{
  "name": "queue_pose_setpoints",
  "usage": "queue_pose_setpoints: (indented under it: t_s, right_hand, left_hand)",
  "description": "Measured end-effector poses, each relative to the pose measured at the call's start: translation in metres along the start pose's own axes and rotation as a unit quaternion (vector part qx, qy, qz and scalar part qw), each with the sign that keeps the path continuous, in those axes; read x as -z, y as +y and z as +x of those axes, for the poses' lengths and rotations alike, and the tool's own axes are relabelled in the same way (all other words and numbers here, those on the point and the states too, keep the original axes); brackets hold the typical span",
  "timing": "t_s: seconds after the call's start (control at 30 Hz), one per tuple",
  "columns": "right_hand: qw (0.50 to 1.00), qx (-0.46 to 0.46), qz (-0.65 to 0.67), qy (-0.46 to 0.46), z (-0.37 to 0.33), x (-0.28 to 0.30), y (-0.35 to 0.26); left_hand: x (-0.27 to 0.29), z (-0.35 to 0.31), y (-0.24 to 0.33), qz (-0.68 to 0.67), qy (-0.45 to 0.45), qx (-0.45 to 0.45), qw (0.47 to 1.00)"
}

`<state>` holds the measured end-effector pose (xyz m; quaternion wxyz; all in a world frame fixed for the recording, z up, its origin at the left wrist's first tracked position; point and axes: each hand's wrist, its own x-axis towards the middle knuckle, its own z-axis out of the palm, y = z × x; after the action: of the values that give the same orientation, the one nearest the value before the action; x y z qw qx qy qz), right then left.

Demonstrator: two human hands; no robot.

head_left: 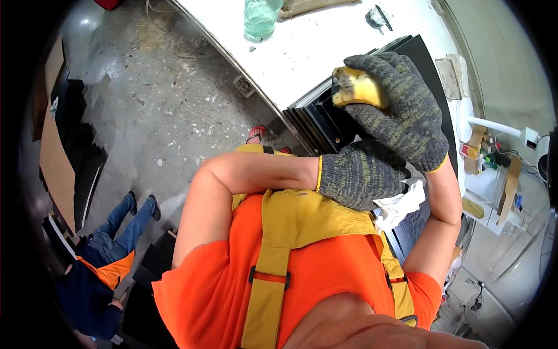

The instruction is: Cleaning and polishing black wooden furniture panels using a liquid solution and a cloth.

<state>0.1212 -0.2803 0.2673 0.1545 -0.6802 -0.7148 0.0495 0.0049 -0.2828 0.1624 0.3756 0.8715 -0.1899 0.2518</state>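
Note:
My right hand (401, 102), in a grey-and-black knitted glove with a yellow cuff, is closed around a yellow sponge-like block (366, 88) with dark smudges. It is over a stack of black panels (427, 64) near the table's edge. Just below it, close to my body, my left hand (363, 174) wears a matching glove and reaches across to the right. A crumpled white cloth or paper (402, 203) sticks out at its fingers, which are closed and partly hidden. The panels' layered edges (308, 131) show on the left of the stack.
The white table (256, 64) bears a greenish plastic bottle (259, 20), a brown package (314, 4) and a small dark object (378, 18). On the right stands a white-armed device (497, 127). Another person (107, 256) is at lower left, near leaning dark and brown boards (58, 168).

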Motion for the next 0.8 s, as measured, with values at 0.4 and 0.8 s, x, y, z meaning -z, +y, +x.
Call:
queue_pose_setpoints:
  t_s: [0.4,0.8]
  right_hand:
    - [0.497,-0.3,0.811,0.068,-0.045,-0.008,0.074]
    - [0.881,-0.257,0.388,0.081,-0.039,0.005,0.022]
  left_hand:
    - [0.003,0.002,-0.011,-0.055,-0.011,-0.069,0.996]
    - [-0.001,-0.005,-0.005,-0.013,-0.021,-0.018,1.0]
